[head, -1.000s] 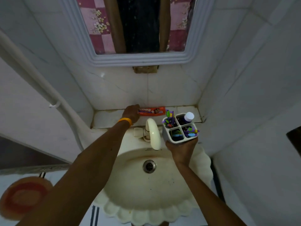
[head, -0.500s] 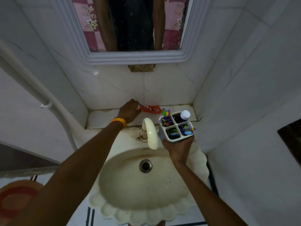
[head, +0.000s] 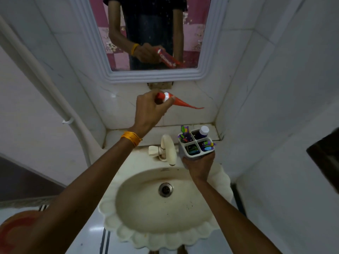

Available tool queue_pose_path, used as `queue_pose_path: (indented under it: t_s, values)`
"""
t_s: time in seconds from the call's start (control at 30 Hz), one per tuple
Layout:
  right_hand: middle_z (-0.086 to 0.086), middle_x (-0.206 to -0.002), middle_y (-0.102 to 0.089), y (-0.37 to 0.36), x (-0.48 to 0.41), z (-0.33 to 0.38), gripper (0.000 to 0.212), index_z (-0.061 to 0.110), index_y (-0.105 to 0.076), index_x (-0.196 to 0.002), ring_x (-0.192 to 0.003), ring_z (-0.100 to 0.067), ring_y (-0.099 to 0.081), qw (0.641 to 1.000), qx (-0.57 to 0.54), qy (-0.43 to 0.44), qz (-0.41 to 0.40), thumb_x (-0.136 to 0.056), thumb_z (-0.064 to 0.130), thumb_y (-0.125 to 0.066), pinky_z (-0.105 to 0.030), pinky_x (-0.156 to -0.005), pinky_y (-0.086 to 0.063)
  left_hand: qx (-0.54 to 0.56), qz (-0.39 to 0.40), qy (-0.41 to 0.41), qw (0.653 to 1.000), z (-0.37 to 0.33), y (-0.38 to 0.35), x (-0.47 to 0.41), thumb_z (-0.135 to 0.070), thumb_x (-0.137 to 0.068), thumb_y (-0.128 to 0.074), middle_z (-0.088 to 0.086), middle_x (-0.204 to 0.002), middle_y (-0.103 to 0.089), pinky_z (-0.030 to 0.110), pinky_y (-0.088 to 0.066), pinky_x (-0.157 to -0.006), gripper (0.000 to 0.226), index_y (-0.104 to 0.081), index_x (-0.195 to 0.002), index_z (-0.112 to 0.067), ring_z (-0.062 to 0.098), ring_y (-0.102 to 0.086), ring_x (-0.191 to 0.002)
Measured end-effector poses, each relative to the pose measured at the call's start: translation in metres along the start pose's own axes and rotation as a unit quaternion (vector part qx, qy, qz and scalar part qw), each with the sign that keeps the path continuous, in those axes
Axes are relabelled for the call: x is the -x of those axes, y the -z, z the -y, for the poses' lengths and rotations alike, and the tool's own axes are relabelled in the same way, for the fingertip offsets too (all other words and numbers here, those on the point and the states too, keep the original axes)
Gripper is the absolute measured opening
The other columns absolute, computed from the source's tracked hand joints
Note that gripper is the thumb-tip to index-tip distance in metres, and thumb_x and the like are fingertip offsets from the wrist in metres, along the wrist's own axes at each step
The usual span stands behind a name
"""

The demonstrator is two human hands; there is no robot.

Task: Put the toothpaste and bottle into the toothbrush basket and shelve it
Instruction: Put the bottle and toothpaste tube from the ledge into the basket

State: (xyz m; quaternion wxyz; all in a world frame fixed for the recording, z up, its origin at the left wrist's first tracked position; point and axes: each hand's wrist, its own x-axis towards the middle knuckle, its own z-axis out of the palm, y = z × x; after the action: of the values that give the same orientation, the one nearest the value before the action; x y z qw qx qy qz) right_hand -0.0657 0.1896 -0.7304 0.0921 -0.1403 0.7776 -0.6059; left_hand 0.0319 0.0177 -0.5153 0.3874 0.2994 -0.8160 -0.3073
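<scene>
L hand (head: 149,110): I'm holding it up in front of the wall tiles, above the ledge, fingers curling round the cap end of the toothpaste (head: 180,102).
L fingers: thumb & forefinger are pinching the tube just behind its white cap; other fingers are folding in under it.
Toothpaste: red tube, off the ledge, in the air, flat tail pointing right & slightly down. Not touching the basket, well above it.
R hand (head: 200,165): I'm gripping the toothbrush basket (head: 185,150) from below/front, fingers wrapping its lower wall; fingertips are hidden behind it.
Basket: white, 4 compartments, sitting upright over the basin's back rim, just right of the tap (head: 167,148).
Bottle (head: 203,130): white cap, standing in the back-right compartment, leaning a bit right.
Toothbrushes (head: 185,134): purple/green ones sticking out of back-left & front-right compartments; front-left has sth dark, can't tell what.
Ledge (head: 128,135): tiled shelf behind the tap, under my L wrist.
Mirror (head: 152,33): showing my L hand w/ the tube.
Wristband (head: 131,137): orange, on L wrist.
Sink (head: 165,213): cream, scalloped edge, below both arms.
</scene>
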Motion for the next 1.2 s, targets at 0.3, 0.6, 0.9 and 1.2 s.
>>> queue_pose_path:
  t_s: [0.3, 0.6, 0.9, 1.2]
  values:
    - [-0.016, -0.136, -0.064, -0.002, 0.0, -0.002, 0.127, 0.002, -0.046, -0.143, -0.126, -0.035, -0.065, 0.999, 0.031, 0.009, -0.016, -0.037, 0.055, -0.094, -0.055, -0.106, -0.055, -0.203, 0.173, -0.016, 0.964, -0.03, -0.02, 0.026, -0.04, -0.082, -0.065, 0.009, -0.063, -0.066, 0.032, -0.048, -0.062, 0.035, -0.068, -0.072, -0.006, 0.027, -0.06, -0.063]
    - [-0.016, -0.143, -0.058, -0.003, 0.005, -0.002, 0.136, 0.002, -0.037, -0.151, -0.133, -0.035, -0.06, 0.999, 0.031, -0.018, -0.021, -0.037, 0.055, -0.09, -0.056, -0.11, -0.053, -0.209, 0.218, 0.025, 0.953, -0.041, -0.046, 0.039, -0.035, -0.082, -0.065, 0.012, -0.06, -0.059, 0.032, -0.04, -0.058, 0.033, -0.059, -0.063, -0.01, 0.026, -0.05, -0.057]
    - [-0.022, -0.137, -0.062, -0.008, 0.004, 0.004, 0.135, -0.006, -0.043, -0.147, -0.126, -0.039, -0.065, 0.997, 0.064, 0.008, -0.041, -0.042, 0.067, -0.087, -0.055, -0.104, -0.058, -0.247, 0.246, 0.035, 0.937, -0.034, -0.054, 0.027, -0.039, -0.084, -0.068, 0.01, -0.067, -0.057, 0.03, -0.037, -0.061, 0.037, -0.053, -0.067, -0.01, 0.03, -0.06, -0.073]
    - [-0.028, -0.135, -0.061, -0.012, 0.008, 0.015, 0.133, -0.011, -0.043, -0.146, -0.123, -0.046, -0.064, 0.993, 0.102, 0.015, -0.057, -0.045, 0.066, -0.084, -0.053, -0.101, -0.058, -0.286, 0.327, 0.014, 0.901, -0.023, -0.092, 0.045, -0.045, -0.084, -0.069, 0.018, -0.103, -0.069, 0.034, -0.047, -0.073, 0.046, -0.068, -0.102, -0.002, 0.033, -0.065, -0.094]
